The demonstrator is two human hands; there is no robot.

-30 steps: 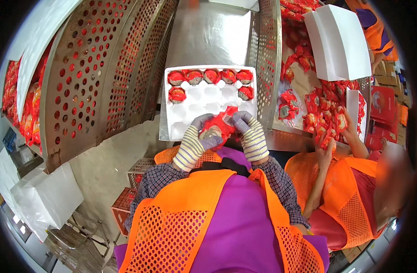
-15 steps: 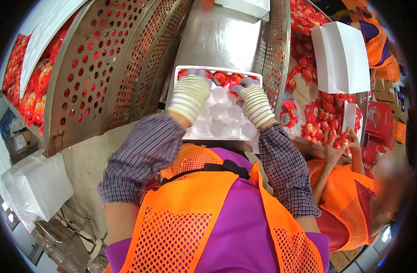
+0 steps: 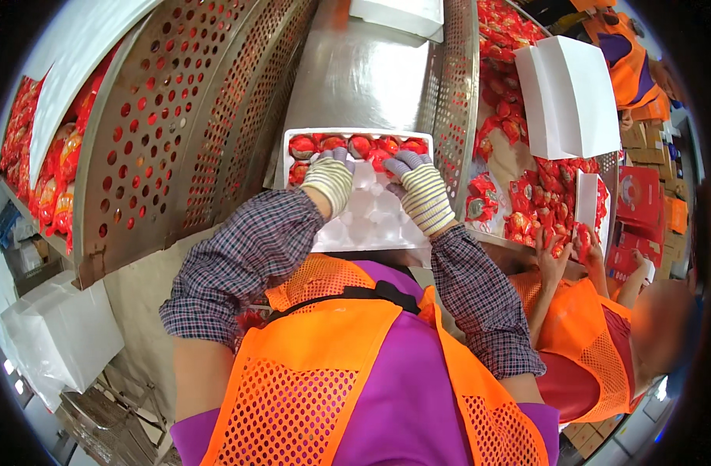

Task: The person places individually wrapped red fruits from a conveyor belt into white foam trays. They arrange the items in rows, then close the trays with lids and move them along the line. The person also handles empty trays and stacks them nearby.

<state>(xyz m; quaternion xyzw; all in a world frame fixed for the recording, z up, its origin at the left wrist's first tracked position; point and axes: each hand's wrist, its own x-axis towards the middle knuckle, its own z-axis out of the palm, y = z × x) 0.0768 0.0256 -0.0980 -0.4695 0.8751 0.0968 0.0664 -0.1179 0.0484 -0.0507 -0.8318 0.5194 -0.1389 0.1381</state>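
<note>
A white moulded tray [image 3: 355,225] lies on the steel surface in front of me. Its far row is filled with round red wrapped pieces [image 3: 348,145], and one more sits at the left of the second row [image 3: 300,172]. My left hand [image 3: 330,177] and my right hand [image 3: 420,189], both in striped gloves, reach over the tray with curled fingertips at the second row. A red piece [image 3: 379,161] shows between them. The gloves hide whether either hand grips anything. The near cavities of the tray hold nothing.
Perforated metal walls stand left [image 3: 177,140] and right [image 3: 452,101] of a steel chute [image 3: 355,70]. A person in an orange vest [image 3: 580,349] handles a heap of red wrapped pieces [image 3: 538,202] at right, beside white boxes [image 3: 569,93]. More red goods [image 3: 45,186] lie far left.
A second ago both hands held a red wrapped piece near me, below the tray. They then reached forward over the tray and now rest at its second row.
</note>
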